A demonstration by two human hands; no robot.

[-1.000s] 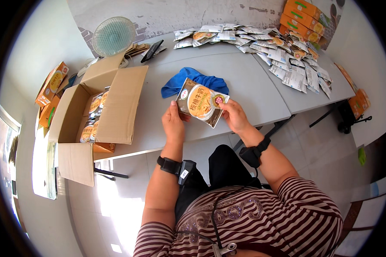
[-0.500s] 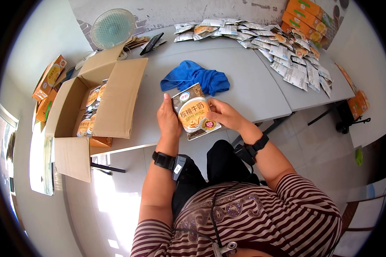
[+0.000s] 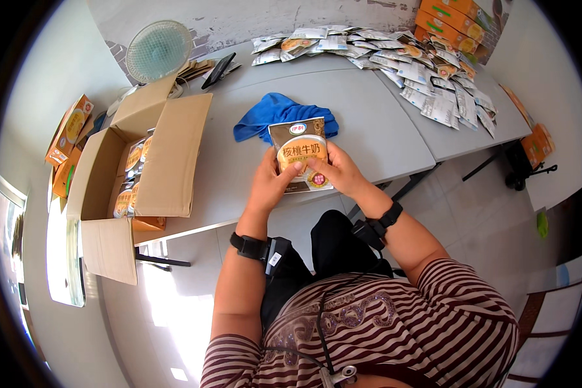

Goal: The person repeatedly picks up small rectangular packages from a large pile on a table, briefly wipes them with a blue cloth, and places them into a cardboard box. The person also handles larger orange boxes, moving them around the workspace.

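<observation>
Both my hands grip one brown and yellow packet [image 3: 300,143], held up over the near edge of the table with its printed front toward me. My left hand [image 3: 269,182] is closed on its left side, and my right hand [image 3: 344,172] on its right side. Both thumbs press on the middle of the front; the fingers behind are hidden. Just beyond the packet a crumpled blue cloth [image 3: 265,116] lies on the table, partly covered by it in view. To the left an open cardboard box [image 3: 169,155] holds several similar packets [image 3: 134,158].
A long heap of packets [image 3: 427,71] spreads along the table's back and right. Orange cartons [image 3: 449,26] stack at the back right, others [image 3: 70,129] at the left. A fan [image 3: 158,52] and a dark tablet-like device [image 3: 218,70] stand behind the box.
The packet has turned from tilted to nearly upright. My left hand has shifted from its edge, bringing the thumb onto its front, and my right thumb now lies nearer the middle.
</observation>
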